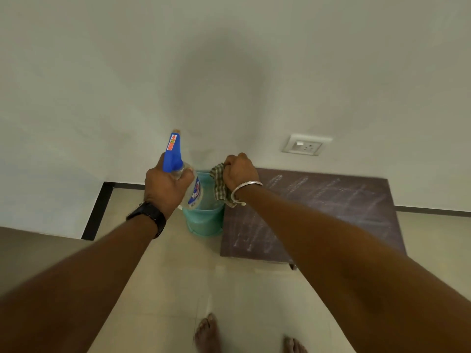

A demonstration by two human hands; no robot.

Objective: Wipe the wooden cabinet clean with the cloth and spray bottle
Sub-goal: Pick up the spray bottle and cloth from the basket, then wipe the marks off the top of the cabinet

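Forearms extended: left hand grips spray bottle; right hand fingers clench cloth, wooden cabinet at their 4 o'clock, nearer.

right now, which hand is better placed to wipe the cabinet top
Right, probably. The right hand grips the cloth and is the one nearer the wooden cabinet, whose top shows pale streaks. The left hand grips the spray bottle, farther left, beyond the bucket.
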